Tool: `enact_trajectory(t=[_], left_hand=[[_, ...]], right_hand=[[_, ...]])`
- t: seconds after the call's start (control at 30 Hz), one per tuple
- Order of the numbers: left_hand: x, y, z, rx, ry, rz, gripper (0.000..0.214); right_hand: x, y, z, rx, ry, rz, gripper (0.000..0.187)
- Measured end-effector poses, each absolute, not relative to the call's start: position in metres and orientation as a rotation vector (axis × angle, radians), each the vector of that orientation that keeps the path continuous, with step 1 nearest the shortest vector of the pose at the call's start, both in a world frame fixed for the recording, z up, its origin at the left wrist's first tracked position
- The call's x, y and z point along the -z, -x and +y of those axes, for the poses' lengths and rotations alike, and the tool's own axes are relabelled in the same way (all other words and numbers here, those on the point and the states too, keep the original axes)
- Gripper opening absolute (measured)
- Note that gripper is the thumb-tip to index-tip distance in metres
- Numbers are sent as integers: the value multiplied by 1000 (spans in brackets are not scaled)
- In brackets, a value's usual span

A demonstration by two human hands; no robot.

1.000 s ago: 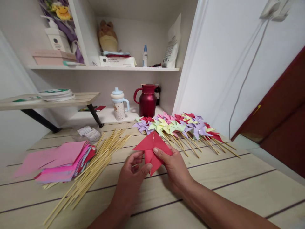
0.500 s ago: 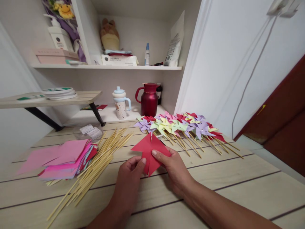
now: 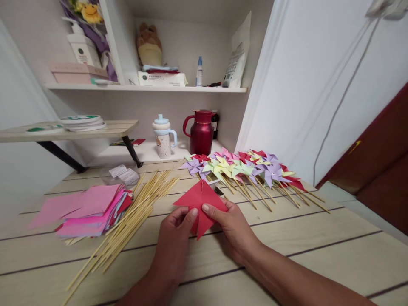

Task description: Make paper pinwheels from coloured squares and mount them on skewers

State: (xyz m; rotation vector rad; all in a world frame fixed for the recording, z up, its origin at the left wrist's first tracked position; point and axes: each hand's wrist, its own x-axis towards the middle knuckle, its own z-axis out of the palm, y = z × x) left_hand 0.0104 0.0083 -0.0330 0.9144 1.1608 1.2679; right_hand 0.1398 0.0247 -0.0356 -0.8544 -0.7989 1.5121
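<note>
A red paper square point(image 3: 200, 203), cut and partly folded toward its middle, is held just above the wooden table point(image 3: 318, 250). My left hand point(image 3: 174, 233) pinches its lower left part with thumb and forefinger. My right hand point(image 3: 232, 227) grips its right side, thumb on top of the paper. A row of finished paper pinwheels point(image 3: 242, 168) on sticks lies beyond the hands to the right. Bare bamboo sticks point(image 3: 127, 216) lie in a loose bundle to the left.
A pile of pink and red paper sheets point(image 3: 86, 208) sits at the left. A red jug point(image 3: 202, 132) and a dotted cup with a lid point(image 3: 163, 138) stand on a low white ledge behind. A small shelf on black brackets point(image 3: 95, 127) juts out at left.
My left forefinger has slid up onto the folded flap of the red paper. The paper has sunk slightly toward the table. The view has shifted a little.
</note>
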Motion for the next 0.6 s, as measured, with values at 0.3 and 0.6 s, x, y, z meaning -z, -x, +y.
enact_trajectory(t=[0.3, 0.6], left_hand=[[32, -9, 9, -1305, -828, 1187, 25], [30, 0, 14, -1364, -727, 1092, 25]], right_hand=[[38, -142, 26, -1548, 835, -806, 32], [30, -149, 22, -1327, 922, -1180, 53]])
